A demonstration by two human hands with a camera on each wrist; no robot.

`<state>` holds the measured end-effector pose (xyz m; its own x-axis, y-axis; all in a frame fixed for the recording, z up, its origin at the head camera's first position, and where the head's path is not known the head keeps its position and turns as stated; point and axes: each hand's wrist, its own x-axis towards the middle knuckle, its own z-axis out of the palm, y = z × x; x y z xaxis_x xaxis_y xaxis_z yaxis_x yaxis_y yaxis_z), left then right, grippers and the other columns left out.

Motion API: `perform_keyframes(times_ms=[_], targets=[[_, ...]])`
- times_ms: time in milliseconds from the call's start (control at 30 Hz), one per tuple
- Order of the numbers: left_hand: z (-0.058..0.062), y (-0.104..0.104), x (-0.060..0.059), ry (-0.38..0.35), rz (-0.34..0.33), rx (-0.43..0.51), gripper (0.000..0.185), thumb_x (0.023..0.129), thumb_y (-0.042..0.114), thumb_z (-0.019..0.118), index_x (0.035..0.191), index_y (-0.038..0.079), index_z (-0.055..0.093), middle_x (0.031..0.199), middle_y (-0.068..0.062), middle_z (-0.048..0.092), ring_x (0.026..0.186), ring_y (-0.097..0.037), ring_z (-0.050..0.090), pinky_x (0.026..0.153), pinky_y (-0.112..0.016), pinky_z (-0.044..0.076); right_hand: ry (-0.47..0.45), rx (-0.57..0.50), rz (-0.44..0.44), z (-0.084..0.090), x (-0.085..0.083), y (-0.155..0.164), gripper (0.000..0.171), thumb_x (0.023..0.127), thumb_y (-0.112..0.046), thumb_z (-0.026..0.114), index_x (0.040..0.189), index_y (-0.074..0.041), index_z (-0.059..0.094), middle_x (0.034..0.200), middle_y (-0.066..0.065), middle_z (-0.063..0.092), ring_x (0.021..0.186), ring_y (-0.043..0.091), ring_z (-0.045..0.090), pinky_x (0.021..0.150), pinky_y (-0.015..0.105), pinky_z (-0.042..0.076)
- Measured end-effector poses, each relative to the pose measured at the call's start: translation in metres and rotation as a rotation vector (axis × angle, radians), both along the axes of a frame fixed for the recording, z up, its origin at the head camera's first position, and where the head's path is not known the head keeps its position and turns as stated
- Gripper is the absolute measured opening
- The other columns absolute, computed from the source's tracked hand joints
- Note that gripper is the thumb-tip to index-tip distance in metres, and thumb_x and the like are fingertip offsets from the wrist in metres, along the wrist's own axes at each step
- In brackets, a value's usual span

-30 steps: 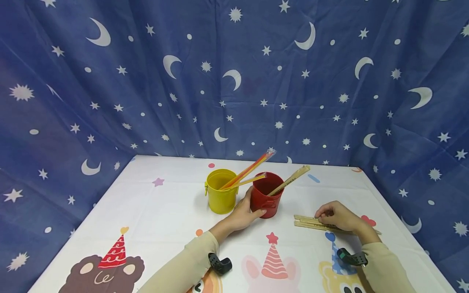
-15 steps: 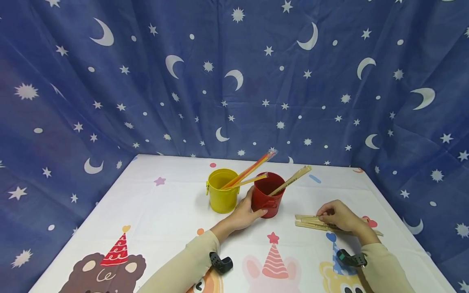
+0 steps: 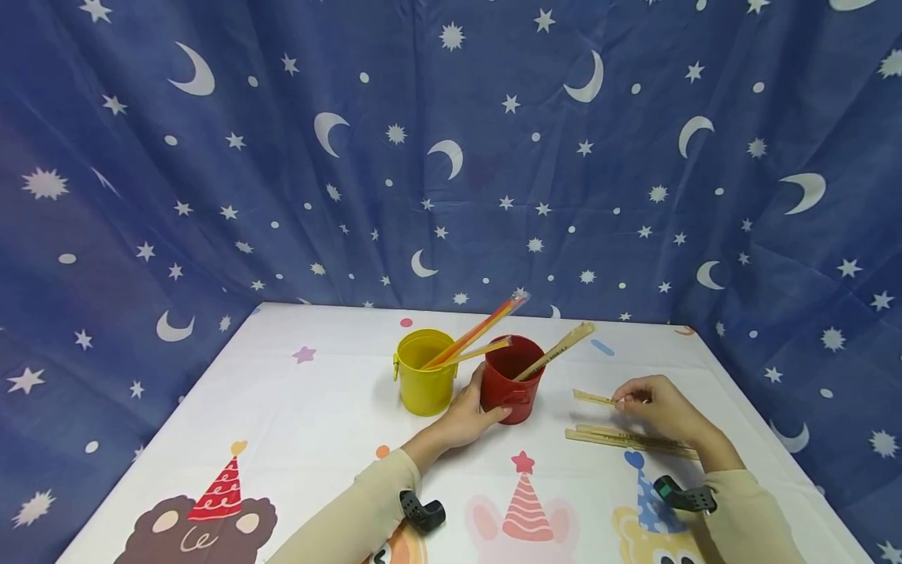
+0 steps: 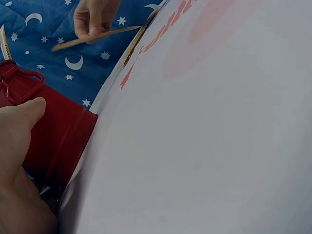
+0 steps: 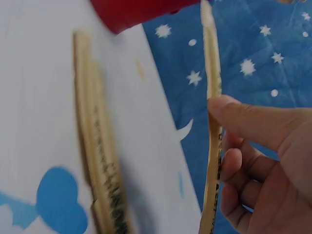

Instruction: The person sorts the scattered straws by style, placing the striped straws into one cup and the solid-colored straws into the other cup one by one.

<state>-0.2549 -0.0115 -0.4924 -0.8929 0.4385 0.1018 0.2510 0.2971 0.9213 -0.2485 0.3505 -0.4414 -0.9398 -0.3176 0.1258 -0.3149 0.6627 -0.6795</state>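
One stick up, cup held firm

Right hand [image 3: 651, 403] pinches a wooden stick [image 3: 593, 398] lifted above the table [image 3: 296, 407] — two more sticks [image 3: 620, 439] lie just beneath it — while the left hand [image 3: 465, 415] wraps around the red cup [image 3: 513, 388], beside the yellow cup [image 3: 423, 384].

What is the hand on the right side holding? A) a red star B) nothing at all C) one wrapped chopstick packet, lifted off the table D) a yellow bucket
C: the right hand pinches one wrapped chopstick packet above the tablecloth, while two more packets lie flat below it.
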Motion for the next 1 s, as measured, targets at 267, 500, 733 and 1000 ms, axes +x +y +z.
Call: perform_keyframes(times_ms=[267,500,733,1000], targets=[[0.003,0.000,0.002,0.002,-0.003,-0.007,0.090,0.097,0.031,0.065,0.163,0.018,0.006,0.165,-0.003,0.029,0.152,-0.025,0.030,0.126,-0.050,0.029,0.081,-0.194,0.048,0.020,0.010,-0.009,0.012,0.093,-0.002,0.069,0.102,0.006,0.071,0.082,-0.011,0.065,0.069,0.003,0.055,0.057,0.024,0.049],[0.002,0.001,0.001,0.006,-0.003,-0.008,0.090,0.097,0.030,0.066,0.163,0.016,0.007,0.165,-0.005,0.030,0.152,-0.026,0.030,0.126,-0.051,0.029,0.070,-0.341,0.024,0.037,0.018,-0.013,0.016,0.098,-0.004,0.063,0.109,0.007,0.068,0.093,-0.019,0.069,0.083,0.000,0.063,0.074,0.015,0.054],[0.004,0.000,0.001,0.003,-0.017,0.021,0.090,0.097,0.028,0.066,0.163,0.013,0.007,0.163,-0.009,0.032,0.151,-0.028,0.031,0.125,-0.051,0.032,0.061,-0.619,0.089,0.049,0.026,-0.022,0.024,0.100,0.003,0.056,0.106,-0.014,0.072,0.093,-0.014,0.067,0.087,0.001,0.062,0.083,0.013,0.050],[0.005,0.000,0.002,-0.017,-0.011,0.009,0.091,0.097,0.028,0.066,0.163,0.015,0.006,0.164,-0.007,0.031,0.152,-0.026,0.030,0.125,-0.049,0.032,0.064,-1.098,0.280,0.067,0.035,-0.039,0.037,0.103,0.011,0.041,0.110,-0.007,0.072,0.100,-0.001,0.069,0.092,0.010,0.066,0.086,0.020,0.054]])
